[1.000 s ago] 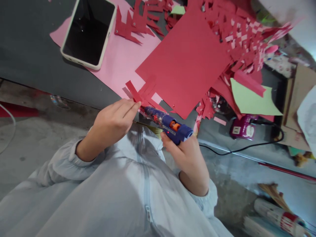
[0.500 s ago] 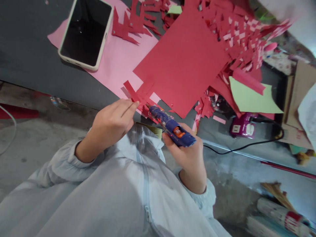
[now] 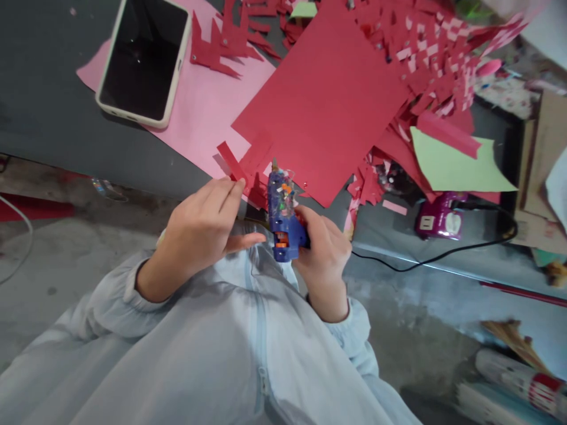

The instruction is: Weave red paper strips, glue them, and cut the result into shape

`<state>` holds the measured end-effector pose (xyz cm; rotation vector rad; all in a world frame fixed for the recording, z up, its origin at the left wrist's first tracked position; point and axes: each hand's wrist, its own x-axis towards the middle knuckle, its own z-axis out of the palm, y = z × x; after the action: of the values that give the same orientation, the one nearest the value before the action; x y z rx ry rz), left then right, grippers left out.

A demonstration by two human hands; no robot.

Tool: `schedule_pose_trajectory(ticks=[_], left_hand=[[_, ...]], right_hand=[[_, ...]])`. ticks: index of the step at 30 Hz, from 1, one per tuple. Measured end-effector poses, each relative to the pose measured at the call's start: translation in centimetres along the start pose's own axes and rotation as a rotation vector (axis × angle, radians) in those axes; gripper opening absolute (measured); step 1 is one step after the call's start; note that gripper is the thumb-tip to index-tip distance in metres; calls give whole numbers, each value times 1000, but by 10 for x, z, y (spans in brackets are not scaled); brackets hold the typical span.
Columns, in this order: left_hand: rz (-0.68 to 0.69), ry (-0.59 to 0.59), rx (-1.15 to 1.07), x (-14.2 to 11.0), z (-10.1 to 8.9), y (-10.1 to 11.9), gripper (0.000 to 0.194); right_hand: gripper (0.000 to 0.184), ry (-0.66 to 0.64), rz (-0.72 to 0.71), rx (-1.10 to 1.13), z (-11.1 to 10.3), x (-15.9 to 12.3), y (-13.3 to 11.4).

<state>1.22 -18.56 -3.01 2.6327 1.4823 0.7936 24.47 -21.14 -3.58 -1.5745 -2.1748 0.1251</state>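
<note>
Left hand [image 3: 190, 236]: fingers together at red strips [image 3: 231, 160], near edge of table [image 3: 128, 150]; thumb spread. Right hand [image 3: 325, 248] wrapped round glue gun [image 3: 277, 215], nozzle pointing far. Likely gluing step; further glue calls for nozzle at strips.

My only view looks steeply down from the wearer's head, fairly close, past the jacket [image 3: 212, 342] to the table's near edge [image 3: 146, 185].
</note>
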Motion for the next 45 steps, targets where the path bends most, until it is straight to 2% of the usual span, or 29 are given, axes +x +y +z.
schedule_pose_trajectory(ticks=[7,12,16,25,30,37,45], left_hand=[[-28,-30,-16,1,-1,2,89],[-22,-32,13,2,-3,2,91],[-36,-67,19,2,-3,2,88],[-26,-108,53,2,-6,1,84],[-9,-88,54,4,-7,1,79],[7,-36,41,5,-4,1,73],[18,-19,77,7,-3,3,59]], right_hand=[[37,-32,-30,-56,6,4,-4],[42,26,-148,-46,10,8,-2],[39,101,-240,-47,11,11,1],[33,99,-266,-75,10,16,-1],[32,141,-328,-44,12,17,1],[44,130,-365,-17,14,17,7],[37,128,-422,-24,14,19,8]])
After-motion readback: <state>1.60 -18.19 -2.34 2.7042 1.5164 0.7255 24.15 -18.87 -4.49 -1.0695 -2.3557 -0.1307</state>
